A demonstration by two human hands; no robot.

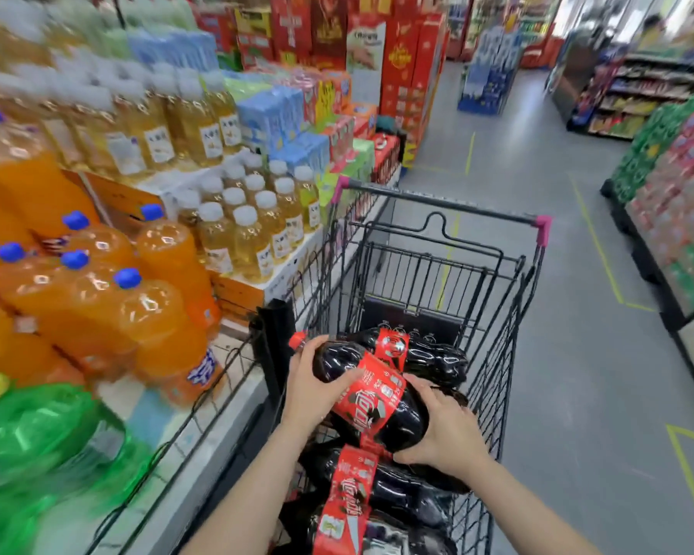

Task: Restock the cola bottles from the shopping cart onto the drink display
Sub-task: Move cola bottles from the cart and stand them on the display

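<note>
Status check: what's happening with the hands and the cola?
Both hands, left and right, grip one cola bottle over the cart. More cola below. Path unobstructed.

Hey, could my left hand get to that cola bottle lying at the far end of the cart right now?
Probably not right now: the left hand grips the held cola bottle together with the right hand, and that bottle lies across the way to the far cola bottle.

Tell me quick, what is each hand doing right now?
Left hand: closed round the neck end of the big dark plastic cola bottle with the red label.
Right hand: closed round the same bottle's bottom end.
</note>
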